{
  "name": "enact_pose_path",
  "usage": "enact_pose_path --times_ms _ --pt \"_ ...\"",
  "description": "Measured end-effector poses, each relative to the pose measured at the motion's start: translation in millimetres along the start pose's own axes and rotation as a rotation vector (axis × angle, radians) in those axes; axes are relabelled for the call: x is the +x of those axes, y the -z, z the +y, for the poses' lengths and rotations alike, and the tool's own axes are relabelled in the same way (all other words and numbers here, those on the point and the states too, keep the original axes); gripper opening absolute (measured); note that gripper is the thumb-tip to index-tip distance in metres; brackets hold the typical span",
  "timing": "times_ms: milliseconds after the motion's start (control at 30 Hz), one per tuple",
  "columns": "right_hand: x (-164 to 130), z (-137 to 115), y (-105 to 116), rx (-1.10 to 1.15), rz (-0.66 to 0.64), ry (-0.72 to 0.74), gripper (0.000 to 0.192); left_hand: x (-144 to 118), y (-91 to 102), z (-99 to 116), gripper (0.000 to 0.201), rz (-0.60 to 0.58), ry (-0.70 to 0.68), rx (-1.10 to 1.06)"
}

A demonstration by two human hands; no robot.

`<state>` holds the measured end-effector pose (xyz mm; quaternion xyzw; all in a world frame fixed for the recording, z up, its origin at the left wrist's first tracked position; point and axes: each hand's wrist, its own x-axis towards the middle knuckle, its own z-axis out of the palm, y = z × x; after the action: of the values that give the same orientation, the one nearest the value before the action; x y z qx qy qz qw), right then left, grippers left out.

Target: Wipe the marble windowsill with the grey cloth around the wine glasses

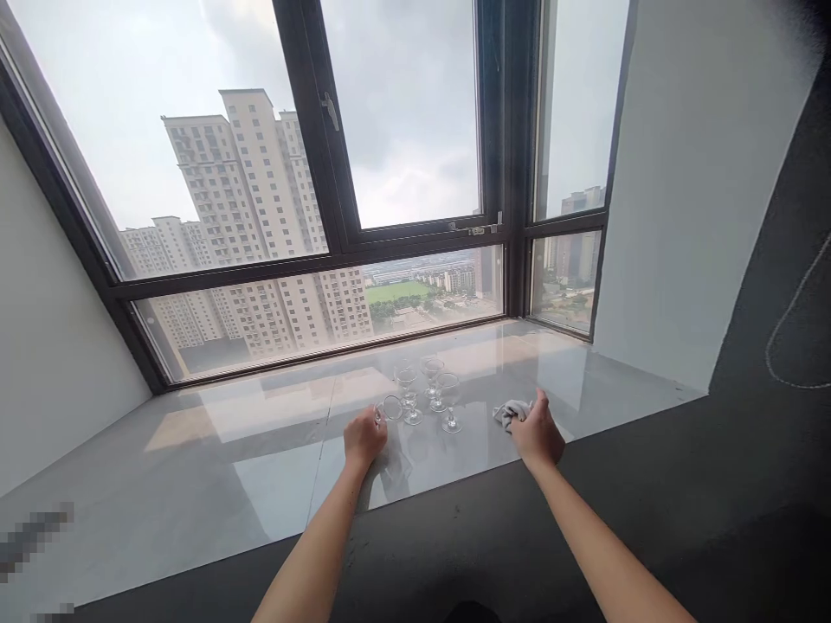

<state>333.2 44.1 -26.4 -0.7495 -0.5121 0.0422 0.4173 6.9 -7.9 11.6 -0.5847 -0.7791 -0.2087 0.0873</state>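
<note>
window (273, 173): wide, dark frame, towers outside
sill (227, 450): glossy grey stone, holds everything below
right hand (537, 435): fingers closed on cloth (510, 412), pressed to sill
left hand (363, 439): fingers curled round a glass (390, 408) lying on its side
stemmed glasses (432, 394): three upright, between the hands, just behind the tipped one

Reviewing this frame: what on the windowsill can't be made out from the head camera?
- Left hand: its grip on the lying glass is hidden by the hand's back.
- Right hand: covers most of the grey cloth.
- Standing glasses: clear and small; the exact count is uncertain.
- Lower left corner: pixelated.
</note>
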Motion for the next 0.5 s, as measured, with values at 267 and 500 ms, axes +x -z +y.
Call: enact_pose_path --times_ms 267,500 --pt "-1 -7 7 -0.047 -0.047 -0.046 0.081 6 -8.8 -6 0.027 0.031 -0.034 0.021" --pt "1 -8 7 -0.076 -0.076 -0.058 0.08 7 -10.8 -8 0.024 0.041 -0.029 0.012"
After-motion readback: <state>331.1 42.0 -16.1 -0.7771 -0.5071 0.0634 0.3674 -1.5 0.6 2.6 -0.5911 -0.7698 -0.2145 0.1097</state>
